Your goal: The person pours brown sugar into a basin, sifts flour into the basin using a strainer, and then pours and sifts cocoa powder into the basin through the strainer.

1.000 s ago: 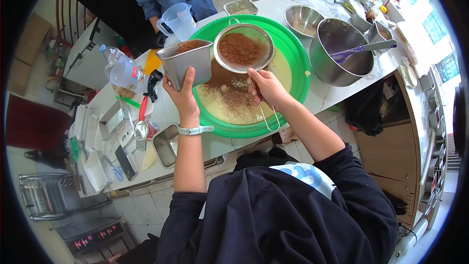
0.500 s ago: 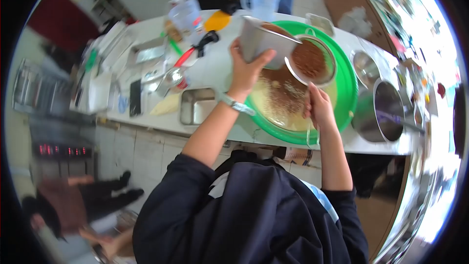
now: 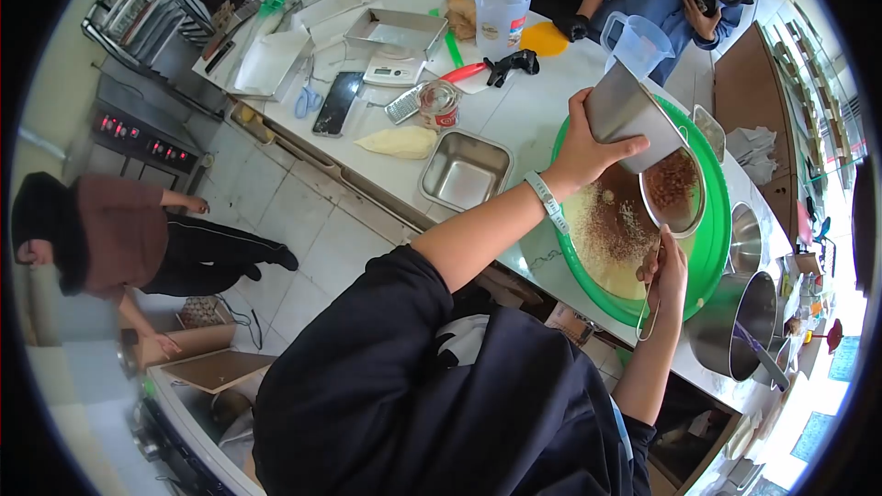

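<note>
My left hand (image 3: 588,142) is closed around a metal container (image 3: 623,115), which is tilted with its mouth over a round sieve (image 3: 700,207). My right hand (image 3: 667,271) grips the sieve's handle from below. Brown powder (image 3: 671,182) lies in the sieve's mesh. Beneath it, a wide green basin (image 3: 718,248) holds a pale yellow mixture (image 3: 602,262) with brown powder scattered over its surface. The container hides part of the basin's far side.
A square metal pan (image 3: 467,170), a can (image 3: 439,106), a phone (image 3: 339,103) and a scale (image 3: 393,71) lie left of the basin. A deep pot (image 3: 735,326) stands at right. Across the table is a person's black-gloved hand (image 3: 576,28); another person (image 3: 129,230) stands at left.
The view has turned, so the table and basin appear shifted right and slanted. Both hands keep hold of the container and sieve. The person at left is now more fully in view.
</note>
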### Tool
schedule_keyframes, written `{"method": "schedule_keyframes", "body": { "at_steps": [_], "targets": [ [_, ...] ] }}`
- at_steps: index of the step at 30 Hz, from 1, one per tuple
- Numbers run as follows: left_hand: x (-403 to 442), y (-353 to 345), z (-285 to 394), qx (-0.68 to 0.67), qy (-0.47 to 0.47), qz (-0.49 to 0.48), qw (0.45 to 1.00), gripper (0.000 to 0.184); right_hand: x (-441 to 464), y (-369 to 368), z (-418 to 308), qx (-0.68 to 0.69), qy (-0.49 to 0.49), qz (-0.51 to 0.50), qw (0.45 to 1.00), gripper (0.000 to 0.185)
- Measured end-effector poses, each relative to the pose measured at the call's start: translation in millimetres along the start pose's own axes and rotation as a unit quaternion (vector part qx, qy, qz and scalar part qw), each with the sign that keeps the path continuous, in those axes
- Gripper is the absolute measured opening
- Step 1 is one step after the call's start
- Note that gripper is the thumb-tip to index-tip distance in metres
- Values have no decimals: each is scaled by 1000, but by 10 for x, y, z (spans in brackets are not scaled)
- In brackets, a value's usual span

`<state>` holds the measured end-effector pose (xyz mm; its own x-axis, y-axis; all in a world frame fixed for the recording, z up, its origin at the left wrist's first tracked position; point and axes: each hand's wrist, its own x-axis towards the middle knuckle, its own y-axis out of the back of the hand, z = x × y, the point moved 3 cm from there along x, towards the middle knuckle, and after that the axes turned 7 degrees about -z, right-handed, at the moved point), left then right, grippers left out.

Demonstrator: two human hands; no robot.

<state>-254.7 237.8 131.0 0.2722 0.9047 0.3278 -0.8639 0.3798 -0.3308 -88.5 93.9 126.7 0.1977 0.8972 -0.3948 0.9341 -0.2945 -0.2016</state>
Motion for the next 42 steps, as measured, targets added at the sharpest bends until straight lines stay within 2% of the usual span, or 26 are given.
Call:
{"method": "schedule_keyframes", "body": {
  "at_steps": [3, 6, 10, 12, 13, 15, 16, 18, 19, 20, 21, 25, 28, 31, 34, 37, 40, 42],
  "targets": [
    [1, -1, 5, 16, -3, -2, 1000, 95, 59, 70, 36, 35, 36, 24, 998, 28],
    [4, 16, 2, 23, -5, 8, 1000, 95, -1, 51, -28, -2, 14, -15, 1000, 28],
    [7, 35, -34, 17, 5, 22, 1000, 94, 21, 49, -20, 6, 52, 11, 999, 30],
    [42, 12, -102, -30, -18, 18, 999, 93, -48, 7, -55, -41, 10, 19, 999, 29],
    [45, 9, -100, -45, -16, 24, 999, 91, -2, 93, -25, -21, 5, 8, 1000, 26],
    [21, -28, -43, -62, -12, 8, 998, 88, 71, 133, 31, -3, 50, 50, 998, 26],
    [-2, -31, 1, -33, -14, 15, 999, 85, 36, 84, -8, 12, 20, 72, 997, 27],
    [9, -41, 33, -38, -8, 4, 999, 84, 5, 76, 1, -66, 16, -26, 997, 29],
    [17, -27, -25, -40, -2, 15, 999, 84, 23, 90, 34, -36, 10, -27, 999, 31],
    [2, -40, 24, -10, 8, 24, 1000, 86, 15, 74, 35, 4, 6, 16, 1000, 32],
    [6, -31, -23, -13, 5, 21, 1000, 89, 64, 112, 72, 23, 38, 2, 999, 32],
    [-4, -3, -32, -10, 14, 16, 1000, 92, 27, 82, 39, 6, -4, -25, 1000, 31],
    [-18, -17, -36, -14, 29, 6, 999, 91, 47, 89, 34, 38, 31, 23, 999, 31],
    [-10, -4, -43, -20, 21, 11, 1000, 91, 8, 95, 53, 15, 4, -46, 999, 31],
    [-12, 0, -68, -17, 29, 3, 999, 91, 41, 108, 64, 46, 30, 10, 998, 31],
    [-7, 36, -89, -18, 27, 8, 999, 87, -20, 93, 28, -13, 3, -53, 998, 32],
    [-20, 8, -80, -11, 25, -3, 1000, 87, 43, 105, 63, 64, 30, 0, 997, 32],
    [-28, -2, -46, -12, 12, -7, 1000, 91, 11, 105, 55, 27, 4, -35, 999, 33]
  ]
}}
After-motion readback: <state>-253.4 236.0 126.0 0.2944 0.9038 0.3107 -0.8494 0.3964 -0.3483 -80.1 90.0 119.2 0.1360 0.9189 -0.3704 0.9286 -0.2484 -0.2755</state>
